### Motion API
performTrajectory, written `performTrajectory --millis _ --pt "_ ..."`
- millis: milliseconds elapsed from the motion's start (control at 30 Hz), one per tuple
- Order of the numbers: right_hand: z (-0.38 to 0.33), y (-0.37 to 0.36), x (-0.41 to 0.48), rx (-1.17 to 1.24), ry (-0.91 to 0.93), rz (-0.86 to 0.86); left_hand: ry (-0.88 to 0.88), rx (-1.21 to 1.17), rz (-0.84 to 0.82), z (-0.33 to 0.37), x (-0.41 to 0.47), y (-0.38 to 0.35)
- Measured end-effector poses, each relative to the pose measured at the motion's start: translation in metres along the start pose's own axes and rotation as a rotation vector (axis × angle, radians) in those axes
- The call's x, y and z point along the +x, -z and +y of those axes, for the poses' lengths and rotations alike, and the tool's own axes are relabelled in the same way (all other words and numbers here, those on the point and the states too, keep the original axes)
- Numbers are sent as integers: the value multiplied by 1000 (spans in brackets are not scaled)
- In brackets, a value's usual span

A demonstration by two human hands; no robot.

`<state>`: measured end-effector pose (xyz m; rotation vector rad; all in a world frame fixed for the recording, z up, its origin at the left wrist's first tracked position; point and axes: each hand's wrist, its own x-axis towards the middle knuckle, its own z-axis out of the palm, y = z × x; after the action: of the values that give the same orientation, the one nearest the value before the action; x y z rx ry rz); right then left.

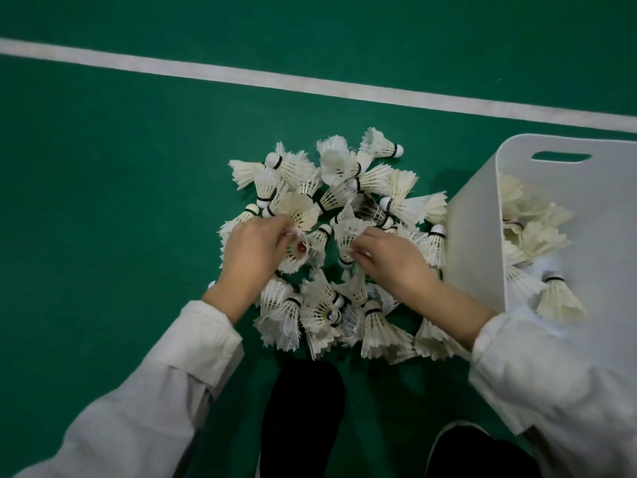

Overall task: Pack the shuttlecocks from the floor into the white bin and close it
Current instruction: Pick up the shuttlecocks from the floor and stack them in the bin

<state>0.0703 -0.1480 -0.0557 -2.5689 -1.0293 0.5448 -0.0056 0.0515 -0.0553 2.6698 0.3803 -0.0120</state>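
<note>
Plants dark shoes (303, 408) just short of the heap of shuttlecocks (344, 188); risks crushing the nearest feathers with any shuffle forward. Risks, too, dragging loose ones away with the pale sleeves (193, 357), held low over the near edge of the heap. Reaches in with both hands at once. Curls the left hand (253, 250) into the feathers and seems to pinch the skirt of a red-marked shuttlecock (299, 249), though with fingertips mostly buried, so cannot judge how firmly. Closes the right hand (389, 260) likewise, pinching between thumb and fingers the feather rim of the centre shuttlecock (345, 236), cork end toward the shoes. Could bend or snap brittle feathers by squeezing too hard, or lift a tangle of interlocked neighbours and shed them over the green floor (103, 167) on the way across. Leaves most of the heap lying on the floor around and beyond the hands, right up against the near wall of the white bin (472, 236) on the right. Could nudge that light bin aside with the right forearm while swinging over. Shows a first batch (531, 232) already inside, below the handle slot (561, 156). Shows no lid anywhere. Ends, farthest off, at a white court line (241, 77).
</note>
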Motion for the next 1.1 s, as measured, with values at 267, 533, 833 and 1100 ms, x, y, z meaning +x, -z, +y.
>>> performTrajectory --millis 267,533,833,1100 --pt "11 119 -25 5 111 63 -195 -38 -40 77 50 75" --pt "69 193 -119 -25 -118 288 -620 115 -164 217 65 98" --pt "130 157 -196 83 -340 287 -626 76 -137 296 35 35" --pt "138 87 -174 218 -326 178 -382 -65 -93 276 12 -22"
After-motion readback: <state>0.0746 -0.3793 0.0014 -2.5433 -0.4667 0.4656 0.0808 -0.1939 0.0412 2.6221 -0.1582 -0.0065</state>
